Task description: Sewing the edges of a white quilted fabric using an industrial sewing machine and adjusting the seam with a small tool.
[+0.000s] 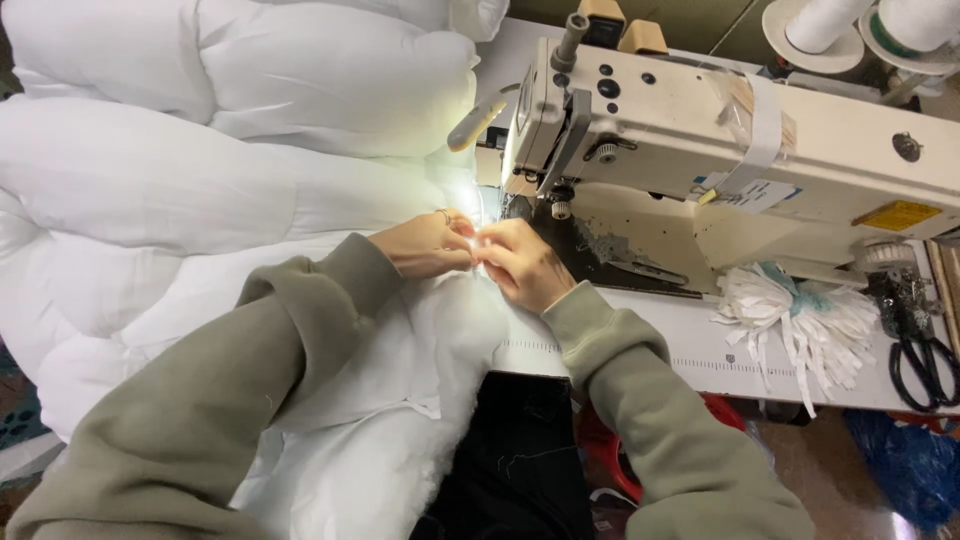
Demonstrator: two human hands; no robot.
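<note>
My left hand (428, 243) and my right hand (520, 262) meet fingertip to fingertip on the edge of a puffy white quilt (180, 190), pinching its fabric just in front of the needle area of a cream industrial sewing machine (720, 140). A ring sits on a finger of the left hand. Both arms wear olive-green sleeves. The machine's lamp lights the fabric brightly, so the needle itself is hidden by glare. Loose white filling (440, 400) spills from the quilt edge toward my lap.
A bundle of white paper strips (790, 325) lies on the white table at right, beside black scissors (925, 365). Thread cones (850, 25) stand behind the machine. A red object (610, 450) and a blue bag (905, 465) are on the floor.
</note>
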